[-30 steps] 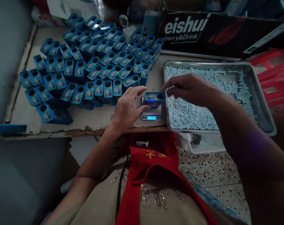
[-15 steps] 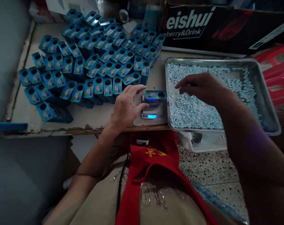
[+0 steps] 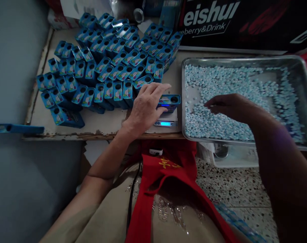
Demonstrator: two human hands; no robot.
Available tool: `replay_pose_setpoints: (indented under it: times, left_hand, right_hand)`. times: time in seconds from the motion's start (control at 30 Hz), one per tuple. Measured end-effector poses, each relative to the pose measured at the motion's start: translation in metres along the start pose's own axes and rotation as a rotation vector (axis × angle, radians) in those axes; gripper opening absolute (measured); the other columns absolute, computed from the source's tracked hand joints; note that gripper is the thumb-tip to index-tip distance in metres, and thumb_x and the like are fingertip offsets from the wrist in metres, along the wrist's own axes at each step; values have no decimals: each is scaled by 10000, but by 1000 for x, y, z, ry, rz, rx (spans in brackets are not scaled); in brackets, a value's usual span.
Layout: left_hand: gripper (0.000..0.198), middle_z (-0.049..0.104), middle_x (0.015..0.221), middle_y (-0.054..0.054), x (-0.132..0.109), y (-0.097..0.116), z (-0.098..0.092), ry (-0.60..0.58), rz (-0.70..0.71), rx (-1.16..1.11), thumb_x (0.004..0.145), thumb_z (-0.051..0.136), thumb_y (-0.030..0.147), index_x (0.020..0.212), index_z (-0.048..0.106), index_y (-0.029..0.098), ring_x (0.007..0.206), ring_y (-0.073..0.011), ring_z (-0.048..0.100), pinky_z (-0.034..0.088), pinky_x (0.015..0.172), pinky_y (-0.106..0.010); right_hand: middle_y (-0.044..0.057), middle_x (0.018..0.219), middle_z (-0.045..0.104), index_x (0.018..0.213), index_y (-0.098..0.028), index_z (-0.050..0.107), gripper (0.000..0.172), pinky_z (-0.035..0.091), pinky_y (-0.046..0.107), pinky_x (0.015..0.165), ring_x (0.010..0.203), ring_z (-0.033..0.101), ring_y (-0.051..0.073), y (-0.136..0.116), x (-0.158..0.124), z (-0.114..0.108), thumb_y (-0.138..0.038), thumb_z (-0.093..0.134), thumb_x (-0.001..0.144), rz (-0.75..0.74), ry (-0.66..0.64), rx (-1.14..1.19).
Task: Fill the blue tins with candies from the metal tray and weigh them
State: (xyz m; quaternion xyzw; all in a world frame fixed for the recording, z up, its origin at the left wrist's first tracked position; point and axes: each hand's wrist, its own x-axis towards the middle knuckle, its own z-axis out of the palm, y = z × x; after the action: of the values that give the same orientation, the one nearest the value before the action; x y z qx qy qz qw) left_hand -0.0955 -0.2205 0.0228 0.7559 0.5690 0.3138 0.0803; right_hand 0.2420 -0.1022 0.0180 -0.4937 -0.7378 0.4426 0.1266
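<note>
A small blue tin [image 3: 171, 100] with a round hole in its top stands on a pocket scale [image 3: 165, 122] whose display glows blue. My left hand [image 3: 145, 108] lies beside the tin, fingers touching its left side and thumb on the scale's edge. My right hand [image 3: 228, 106] hovers low over the pale blue candies [image 3: 219, 84] in the metal tray [image 3: 301, 72], fingers curled downward; whether it holds any candy is hidden.
Several rows of identical blue tins [image 3: 112, 64] cover the worn tabletop [image 3: 102, 123] to the left. A black printed carton [image 3: 244, 23] stands behind the tray. One more blue tin [image 3: 16, 128] lies at the far left. A red apron [image 3: 165, 189] hangs below.
My right hand has moved from the tin's hole rightward and down into the tray of candies. My left hand has closed in against the tin's side.
</note>
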Motion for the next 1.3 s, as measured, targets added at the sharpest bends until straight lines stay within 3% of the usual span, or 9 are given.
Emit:
replay_pose_setpoints:
  times: [0.07,0.13,0.27,0.4,0.53,0.9,1.1,1.3]
  left_hand:
    - [659,705,1499,-89,1,5,-1,-37,-22,61,917,874,119,1519,648,262,1429,-359,636,511,1300,-587]
    - [683,698,1516,-87,0,9,-2,-77,-53,117,919,876,124,1543,628,251,1436,-351,618,502,1307,-579]
    - [686,694,1535,-70,-1,12,-1,-120,-90,169,937,868,141,1560,607,259,1421,-331,607,504,1302,-570]
    - [686,696,1537,-89,-2,13,-1,-115,-122,180,925,875,152,1553,618,249,1429,-344,617,517,1284,-557]
    - [702,708,1520,-108,-2,14,-2,-118,-151,191,892,886,132,1540,638,240,1435,-355,635,526,1272,-534]
    - [685,730,1489,-116,-6,6,-3,-116,-154,182,880,878,98,1516,658,227,1409,-335,667,555,1259,-509]
    - [625,734,1486,-106,-14,-4,-20,-127,-112,163,907,872,116,1483,668,247,1416,-324,667,558,1250,-499]
    - [586,731,1474,-112,-8,-14,-24,-125,-57,128,934,839,134,1482,677,263,1404,-344,672,563,1239,-545]
  right_hand:
    - [74,768,811,1072,-195,878,217,507,347,721,763,759,244,-16,-3,3,-192,734,909,119,-26,-200]
    - [82,810,820,1151,-170,872,297,521,342,742,794,774,242,-33,-6,8,-202,664,941,148,-34,-323]
    - [82,843,808,1126,-161,881,263,523,357,766,780,737,222,-64,-2,15,-245,719,937,-57,-17,-350]
    - [42,847,797,1056,-242,884,158,557,378,809,811,743,234,-91,13,19,-283,795,931,-253,-5,-335]
    - [47,876,820,1040,-232,886,154,570,381,826,844,755,245,-111,26,21,-225,803,911,-355,-32,-375]
    - [67,950,864,1070,-223,903,237,573,384,903,880,769,238,-122,32,31,-128,747,919,-415,-21,-470]
    - [77,948,860,1113,-204,901,249,578,393,913,936,791,262,-136,27,40,-164,713,954,-325,-82,-537]
    - [86,975,861,1095,-229,891,202,583,416,933,985,795,287,-144,27,44,-288,726,995,-309,-52,-594]
